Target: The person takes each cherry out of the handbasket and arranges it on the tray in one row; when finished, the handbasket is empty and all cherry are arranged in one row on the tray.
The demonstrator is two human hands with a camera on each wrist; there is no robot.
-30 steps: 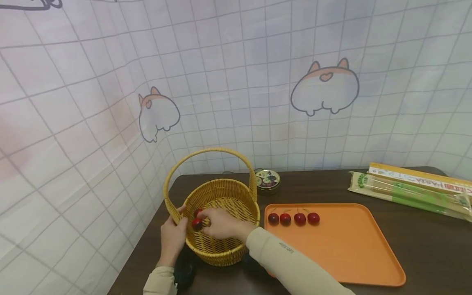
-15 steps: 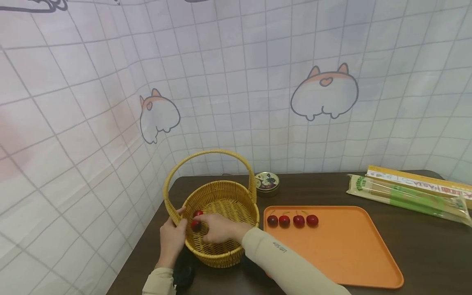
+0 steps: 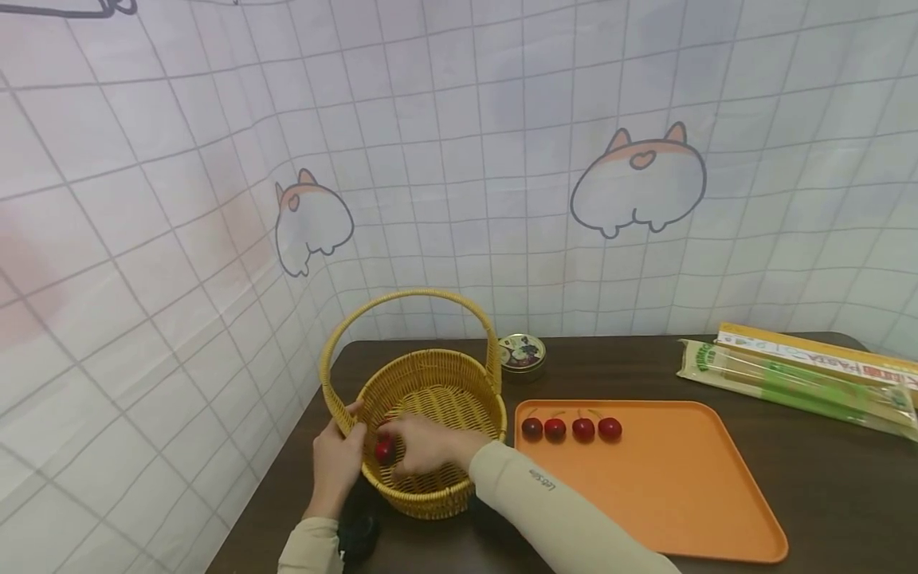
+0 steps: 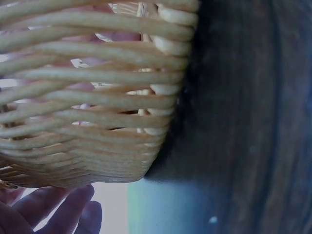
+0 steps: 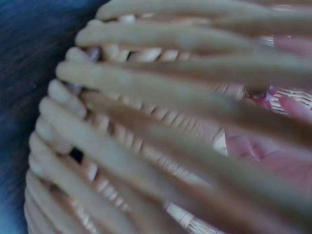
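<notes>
Head view: the right hand [image 3: 425, 446] reaches into the wicker basket [image 3: 430, 383] and pinches a red cherry [image 3: 383, 451] at the basket's 8 o'clock side. The left hand [image 3: 337, 462] grips the rim at 9 o'clock. At 3 o'clock of the basket, four cherries [image 3: 570, 428] lie in a row on the orange tray [image 3: 681, 494] on the bench [image 3: 825, 462].

Left wrist view: fingers [image 4: 58, 214] curl beneath the weave.

Right wrist view: blurred weave, pink fingers [image 5: 292, 107] behind it.
</notes>
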